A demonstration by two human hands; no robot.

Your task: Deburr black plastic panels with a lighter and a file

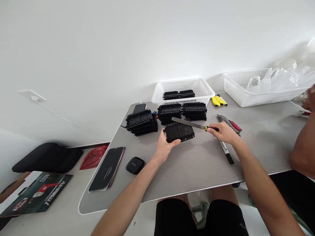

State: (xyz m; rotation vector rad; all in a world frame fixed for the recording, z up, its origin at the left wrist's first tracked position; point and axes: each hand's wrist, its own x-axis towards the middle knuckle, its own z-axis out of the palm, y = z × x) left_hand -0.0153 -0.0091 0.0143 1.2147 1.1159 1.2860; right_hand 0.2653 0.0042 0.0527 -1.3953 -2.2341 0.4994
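Nearest: black shorts point(173, 218) on the person's thighs, below the near edge of the grey table point(192, 173). Left hand point(165, 146) pinches a black plastic piece point(173, 133), thumb over its near edge, in front of the stacks. Right hand point(223, 131) has fingers wrapped round a flat file point(190, 123), blade across the piece's far side (contact: can't tell). Piece looks mid-work; three stacks point(139, 121) behind, two lots point(187, 93) in the white basket point(209, 98); done versus waiting can't be told. Room: bare table towards the near edge; stacks crowd the far side, marker point(225, 151) lies under the right wrist.
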